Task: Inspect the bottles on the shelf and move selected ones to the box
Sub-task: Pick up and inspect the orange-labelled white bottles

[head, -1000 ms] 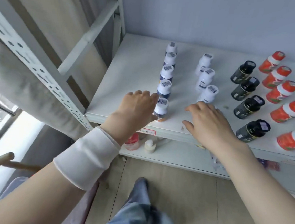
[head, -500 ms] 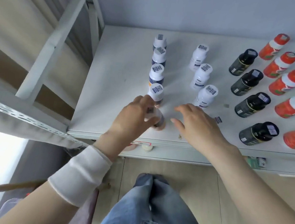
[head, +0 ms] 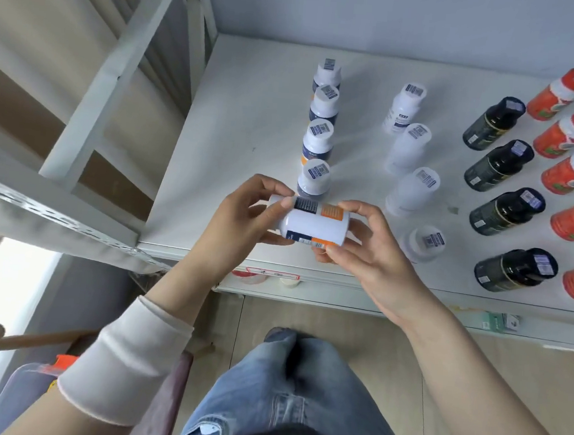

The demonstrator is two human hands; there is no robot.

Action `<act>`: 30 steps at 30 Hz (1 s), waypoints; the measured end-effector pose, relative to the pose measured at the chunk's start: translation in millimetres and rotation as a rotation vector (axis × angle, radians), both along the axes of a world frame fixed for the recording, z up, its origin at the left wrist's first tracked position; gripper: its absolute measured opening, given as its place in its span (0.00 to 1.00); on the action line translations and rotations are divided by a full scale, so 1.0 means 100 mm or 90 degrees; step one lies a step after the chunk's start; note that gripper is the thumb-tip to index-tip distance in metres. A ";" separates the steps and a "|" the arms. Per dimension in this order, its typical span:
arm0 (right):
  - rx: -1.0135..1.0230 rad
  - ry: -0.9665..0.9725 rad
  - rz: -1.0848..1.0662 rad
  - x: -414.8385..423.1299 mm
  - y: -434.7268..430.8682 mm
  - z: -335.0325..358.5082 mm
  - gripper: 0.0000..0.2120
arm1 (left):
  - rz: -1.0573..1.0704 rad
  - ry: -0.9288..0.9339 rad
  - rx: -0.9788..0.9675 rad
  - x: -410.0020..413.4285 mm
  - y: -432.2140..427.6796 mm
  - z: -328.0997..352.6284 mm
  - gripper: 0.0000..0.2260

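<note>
1. One wide white shelf (head: 252, 118) fills the view from 12 to 3 o'clock; do the inspecting over its front edge, so that a slip would land the bottle on the board rather than the floor
2. Four columns stand on it, counted from the hands: navy-labelled bottles (head: 314, 181) at 12 o'clock, plain white bottles (head: 412, 189) at 1, black bottles (head: 505, 212) at 2, orange bottles (head: 569, 169) at 3. Turn with the wrists only, since the nearest navy one stands just behind the knuckles
3. A grey bin (head: 25, 389) at 7 o'clock may be the box, though it is blurred and cut off; be sure of it before carrying anything over
4. Left hand (head: 240, 224) has thumb and curled fingers pinching the cap end, and right hand (head: 372, 255) has curled fingers and thumb round the base end, so neither is free
5. Between them the held bottle (head: 312, 224) lies on its side at the shelf's front edge, seemingly lifted clear of it
6. Its label strip (head: 319, 208) faces up at 12 o'clock; roll it slowly toward the eyes, a light grip at each end, and read every panel
</note>
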State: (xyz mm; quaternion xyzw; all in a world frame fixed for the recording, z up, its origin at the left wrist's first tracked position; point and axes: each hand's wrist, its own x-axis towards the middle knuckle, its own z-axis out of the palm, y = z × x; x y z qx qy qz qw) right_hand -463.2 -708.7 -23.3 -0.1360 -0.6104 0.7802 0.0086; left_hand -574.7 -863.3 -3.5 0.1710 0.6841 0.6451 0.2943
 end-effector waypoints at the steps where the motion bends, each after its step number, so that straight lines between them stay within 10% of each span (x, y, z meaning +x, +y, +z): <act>1: -0.012 -0.003 -0.002 -0.01 -0.01 0.00 0.24 | -0.004 0.007 0.004 -0.02 -0.01 0.00 0.06; 5: -0.105 -0.078 -0.025 -0.03 -0.03 0.01 0.40 | -0.082 0.057 0.075 0.00 -0.08 -0.03 0.10; 14: 0.014 0.023 -0.062 0.03 0.01 0.03 0.19 | -0.045 -0.040 0.079 0.08 0.00 -0.06 0.12; 20: -0.106 -0.026 -0.102 0.08 -0.03 0.05 0.36 | -0.081 -0.116 0.180 0.05 -0.05 -0.11 0.17; 30: 0.162 -0.173 -0.231 -0.08 -0.29 0.03 0.17 | 0.033 -0.303 0.103 0.02 0.04 -0.29 0.11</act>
